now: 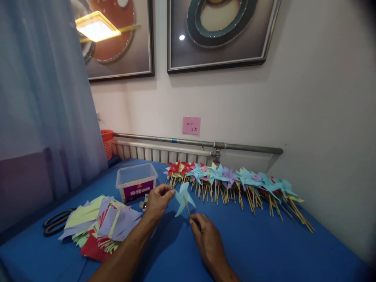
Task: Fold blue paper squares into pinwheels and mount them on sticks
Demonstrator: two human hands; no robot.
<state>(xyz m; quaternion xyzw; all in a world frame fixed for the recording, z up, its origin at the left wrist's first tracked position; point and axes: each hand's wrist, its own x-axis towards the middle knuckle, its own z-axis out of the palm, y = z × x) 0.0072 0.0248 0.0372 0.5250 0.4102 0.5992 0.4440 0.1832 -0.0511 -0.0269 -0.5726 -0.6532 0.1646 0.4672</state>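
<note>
A light-blue paper pinwheel (184, 197) on a thin wooden stick is held up over the table, its back with the stick turned toward me. My right hand (207, 239) grips the lower part of the stick between thumb and fingers. My left hand (158, 200) is closed in a pinch at the pinwheel's left blade; the exact contact is small and partly hidden. Just behind my left wrist sits a small open box (143, 203), partly covered by the hand. Left of my left forearm lies a pile of cut paper sheets (117, 223) in purple, yellow, green and red.
A row of finished pinwheels (229, 178) on sticks lies along the table's far right side. Behind my left hand stands a clear plastic tub (136, 178) with a purple label. Black-handled scissors (57, 222) rest at left. Pipes (246, 147) and a radiator line the wall.
</note>
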